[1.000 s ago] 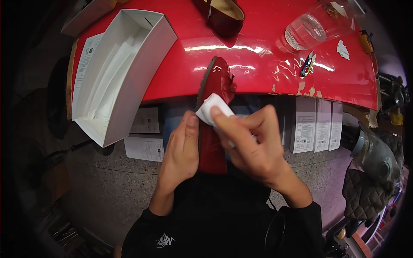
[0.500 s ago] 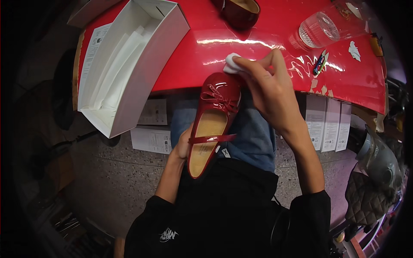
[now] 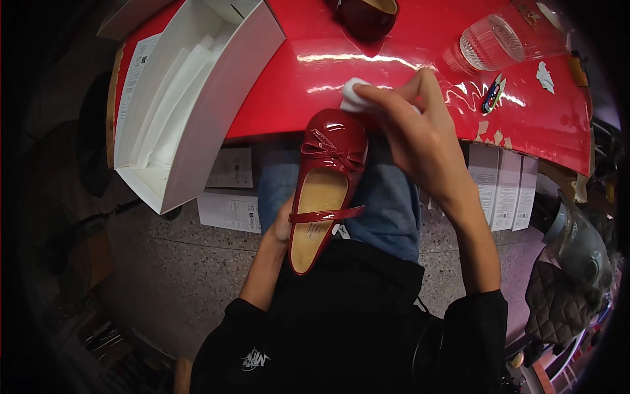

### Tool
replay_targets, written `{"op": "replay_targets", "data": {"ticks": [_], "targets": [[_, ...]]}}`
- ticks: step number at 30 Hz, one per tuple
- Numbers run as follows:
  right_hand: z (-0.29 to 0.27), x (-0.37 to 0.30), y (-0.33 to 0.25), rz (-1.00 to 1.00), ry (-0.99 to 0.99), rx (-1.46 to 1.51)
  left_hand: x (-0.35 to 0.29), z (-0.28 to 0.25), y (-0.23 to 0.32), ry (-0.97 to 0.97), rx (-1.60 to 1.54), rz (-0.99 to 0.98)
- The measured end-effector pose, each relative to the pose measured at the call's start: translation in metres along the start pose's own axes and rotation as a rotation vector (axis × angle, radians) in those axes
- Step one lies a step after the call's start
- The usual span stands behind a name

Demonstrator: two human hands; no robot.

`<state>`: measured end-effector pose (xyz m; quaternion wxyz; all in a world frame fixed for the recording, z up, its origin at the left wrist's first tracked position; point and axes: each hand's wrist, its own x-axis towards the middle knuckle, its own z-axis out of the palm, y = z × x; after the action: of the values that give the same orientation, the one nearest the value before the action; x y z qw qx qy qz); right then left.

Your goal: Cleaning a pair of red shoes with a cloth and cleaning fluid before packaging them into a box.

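A dark red patent ballet flat [image 3: 333,141] with a bow and a strap across its tan insole is held above my lap, toe pointing away from me. My left hand [image 3: 283,220] grips it from beneath on its left side; most of those fingers are hidden under the sole. Just beyond the toe, my right hand [image 3: 420,128] pinches a wadded white cloth [image 3: 355,96] between thumb and fingers. The cloth is close to the toe's far edge; I cannot tell whether it touches. Another dark red shoe [image 3: 367,18] stands on the table at the top.
The glossy red table [image 3: 289,85] carries an open white shoebox [image 3: 216,85] on the left. At the right are a clear ribbed glass [image 3: 492,43], thread snips [image 3: 493,95] and a white scrap [image 3: 545,77]. White boxes [image 3: 502,187] stand below the table edge.
The shoe and both hands have barely moved. My right hand has shifted very slightly with the cloth, still by the toe. The view has tilted a little.
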<state>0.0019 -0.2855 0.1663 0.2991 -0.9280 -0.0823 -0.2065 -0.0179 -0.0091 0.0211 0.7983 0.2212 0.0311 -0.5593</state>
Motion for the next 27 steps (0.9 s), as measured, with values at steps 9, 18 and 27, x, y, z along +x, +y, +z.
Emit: {"op": "replay_targets", "data": {"ticks": [9,18,27], "targets": [[0.004,-0.015,-0.024,-0.025,-0.029,0.071,0.002,-0.019,-0.009,-0.028,0.016,-0.003],[-0.004,-0.051,-0.038,0.288,0.116,0.175,0.002,0.013,-0.025,-0.096,-0.283,0.099],[0.038,-0.052,-0.060,0.340,0.359,0.082,0.013,0.036,-0.037,0.056,-0.151,0.196]]}}
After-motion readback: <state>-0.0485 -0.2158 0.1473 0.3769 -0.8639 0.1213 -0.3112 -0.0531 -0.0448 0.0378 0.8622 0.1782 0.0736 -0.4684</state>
